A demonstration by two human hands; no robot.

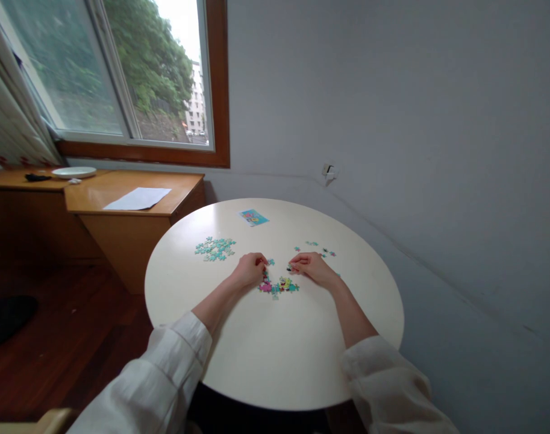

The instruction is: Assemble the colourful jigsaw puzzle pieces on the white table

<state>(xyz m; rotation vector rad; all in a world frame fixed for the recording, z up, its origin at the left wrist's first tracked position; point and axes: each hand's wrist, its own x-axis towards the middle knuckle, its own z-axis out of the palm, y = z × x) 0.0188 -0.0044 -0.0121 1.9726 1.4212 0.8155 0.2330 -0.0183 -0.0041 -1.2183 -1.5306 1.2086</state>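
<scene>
On the round white table, a partly joined jigsaw puzzle lies between my hands, with pink, yellow and teal parts. My left hand rests at its left side, fingers curled together. A small teal puzzle piece shows right by those fingertips; whether they grip anything is hidden. Above the puzzle's right side, my right hand pinches a small dark-and-light puzzle piece between thumb and fingers.
A pile of teal puzzle pieces lies left. Several loose pieces are scattered beyond my right hand. A colourful picture card lies at the back. Left of the table stands a wooden desk with a paper sheet and white plate.
</scene>
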